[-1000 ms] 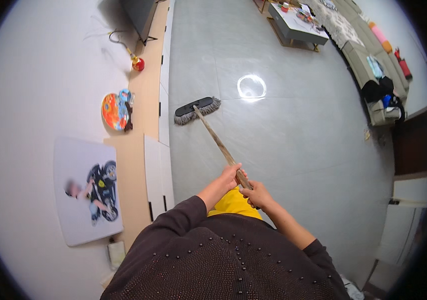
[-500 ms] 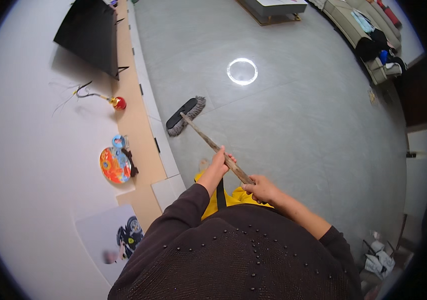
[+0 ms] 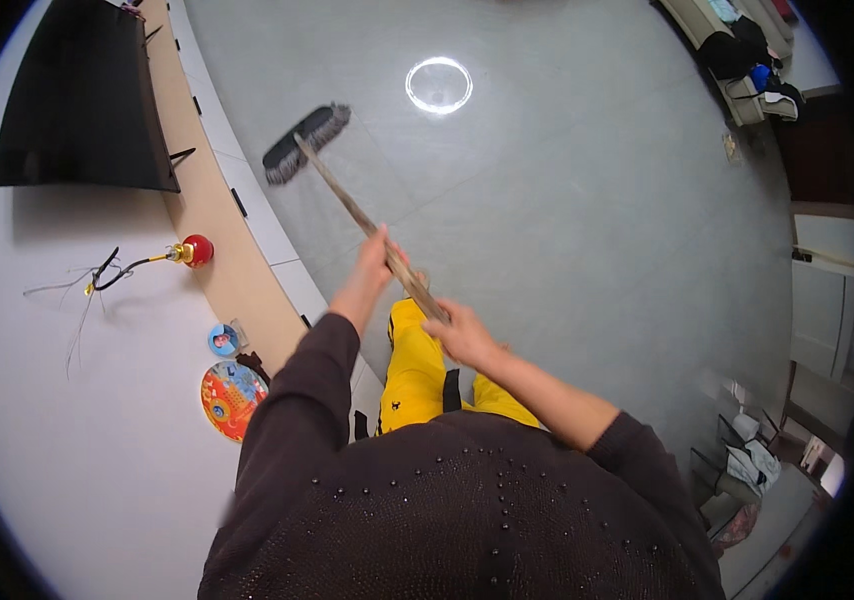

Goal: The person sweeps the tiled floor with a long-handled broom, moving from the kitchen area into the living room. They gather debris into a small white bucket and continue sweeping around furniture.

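Note:
A dust mop with a grey fringed pad and black plate (image 3: 309, 140) rests on the grey floor, near the white drawers on the left. Its long wooden handle (image 3: 345, 198) slants back toward my body. My left hand (image 3: 377, 262) is wrapped round the handle about midway along. Closer to me, my right hand (image 3: 460, 333) grips the handle's upper end. Both arms reach forward over my yellow trousers (image 3: 415, 362).
Along the left wall runs a low wooden-topped cabinet (image 3: 230, 230) with a television (image 3: 87, 100), a red vase (image 3: 197, 251) and a decorative plate (image 3: 233, 400). A sofa with clothes (image 3: 737, 60) is at the far right; a chair with bags (image 3: 747, 465) stands at the near right.
The mop head has shifted forward and left in the picture, and both hands have moved up and left with the handle. The view has turned, showing more of my legs.

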The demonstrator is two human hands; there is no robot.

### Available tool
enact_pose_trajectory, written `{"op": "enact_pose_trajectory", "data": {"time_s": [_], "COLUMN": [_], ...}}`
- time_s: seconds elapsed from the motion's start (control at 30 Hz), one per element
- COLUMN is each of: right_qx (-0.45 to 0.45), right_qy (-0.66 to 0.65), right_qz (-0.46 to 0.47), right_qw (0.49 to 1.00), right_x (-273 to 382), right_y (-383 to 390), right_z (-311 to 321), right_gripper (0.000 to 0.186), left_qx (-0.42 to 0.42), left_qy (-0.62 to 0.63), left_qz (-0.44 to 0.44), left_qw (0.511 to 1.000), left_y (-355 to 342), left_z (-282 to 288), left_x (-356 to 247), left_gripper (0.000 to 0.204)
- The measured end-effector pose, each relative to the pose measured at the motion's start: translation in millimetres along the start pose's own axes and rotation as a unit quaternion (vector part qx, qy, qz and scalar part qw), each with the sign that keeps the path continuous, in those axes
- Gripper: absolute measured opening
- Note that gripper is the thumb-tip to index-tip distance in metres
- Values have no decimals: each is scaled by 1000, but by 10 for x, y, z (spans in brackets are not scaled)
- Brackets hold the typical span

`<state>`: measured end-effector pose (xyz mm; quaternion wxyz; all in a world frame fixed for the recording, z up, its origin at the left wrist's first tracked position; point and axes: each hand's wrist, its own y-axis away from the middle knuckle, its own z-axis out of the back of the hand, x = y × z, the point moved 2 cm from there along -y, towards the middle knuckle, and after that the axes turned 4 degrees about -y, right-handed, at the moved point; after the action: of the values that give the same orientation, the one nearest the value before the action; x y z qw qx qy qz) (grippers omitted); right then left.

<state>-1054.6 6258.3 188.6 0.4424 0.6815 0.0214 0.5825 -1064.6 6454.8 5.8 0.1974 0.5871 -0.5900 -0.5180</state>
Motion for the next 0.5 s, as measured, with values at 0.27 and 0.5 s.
{"op": "enact_pose_trajectory", "data": {"time_s": [0.27,0.5], "right_qx": [16,-92], "right_qy": [34,85], "right_qz": [7,-4], "right_qw": [999,992], "right_x": [796,-3], "right_y": [-660,1434], "right_z": [75,803], "right_gripper": [47,61], "left_qx": [84,67], "left_qy": [4,53], "left_qz": [-38,92], "left_qw": [996,992], "left_y": [-248,124], "left_z": [-572,-1193], "left_x": [-1172,3], "left_gripper": [40,40]}}
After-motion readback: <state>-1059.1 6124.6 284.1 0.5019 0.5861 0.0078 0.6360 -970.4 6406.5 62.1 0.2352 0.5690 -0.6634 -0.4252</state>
